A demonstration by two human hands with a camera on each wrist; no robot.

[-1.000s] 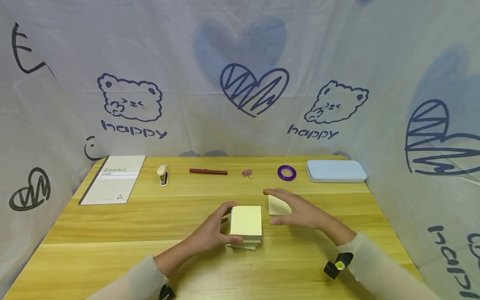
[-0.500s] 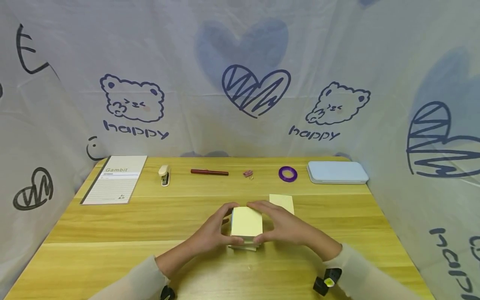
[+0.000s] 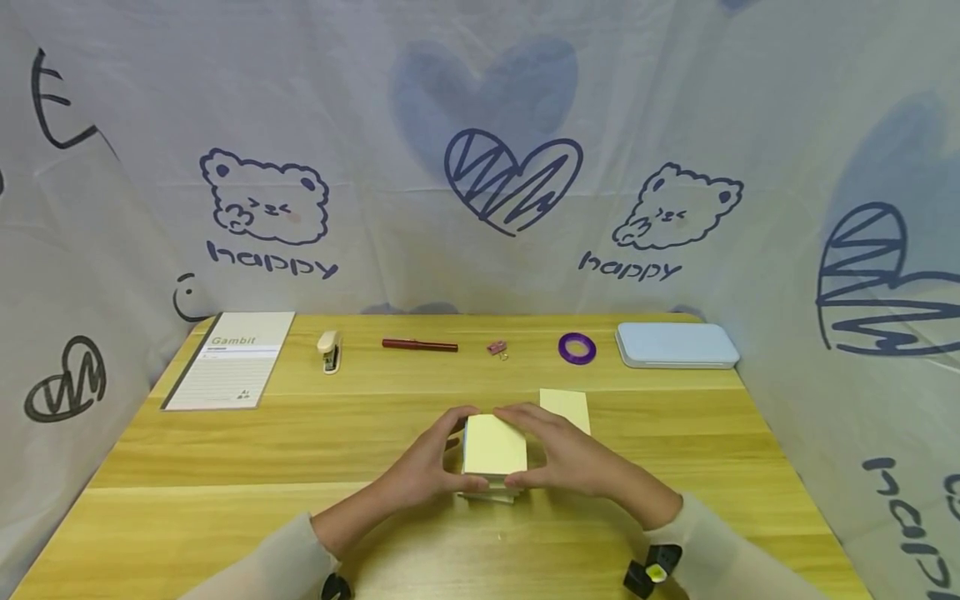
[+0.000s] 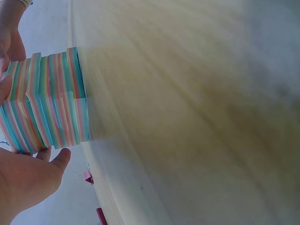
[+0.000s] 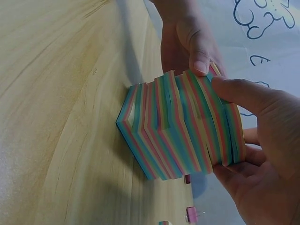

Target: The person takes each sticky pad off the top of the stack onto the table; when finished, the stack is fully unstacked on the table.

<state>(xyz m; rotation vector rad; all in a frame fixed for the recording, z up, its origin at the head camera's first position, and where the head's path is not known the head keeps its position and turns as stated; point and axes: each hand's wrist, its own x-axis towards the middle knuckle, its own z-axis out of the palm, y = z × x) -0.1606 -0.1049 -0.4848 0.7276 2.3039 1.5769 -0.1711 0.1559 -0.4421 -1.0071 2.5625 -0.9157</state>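
Gripping the stack of sticky notes (image 3: 492,454) from both sides, the person works at the middle of the bench (image 3: 225,467), near its front edge. The left hand (image 3: 427,462) curls round the stack's left side, thumb at the near corner and fingers at the far edge. The right hand (image 3: 566,454) wraps the right side, its thumb (image 5: 236,93) pressed over the top sheet and its fingers under the near edge. Both hands therefore pinch the stack; neither is spread.

The right wrist view shows the stack's banded edges of blue, pink and yellow, with the layers skewed out of line (image 5: 180,126) rather than squared. The lowest sheets appear to rest on the bench. 1 loose yellow sheet (image 3: 565,407) lies flat just beyond the right hand.

Judged from this, the step in hand is steadying the stack so its top sheet can be worked free. The next move likely calls for the left hand to hold the block down while the right thumb lifts only 1 sheet at its edge, slowly, so that no second sheet follows.

Along the back of the bench lie a notepad (image 3: 228,358), stapler (image 3: 327,349), red pen (image 3: 419,344), pink clip (image 3: 496,347), purple tape roll (image 3: 577,347) and pale blue case (image 3: 677,344).
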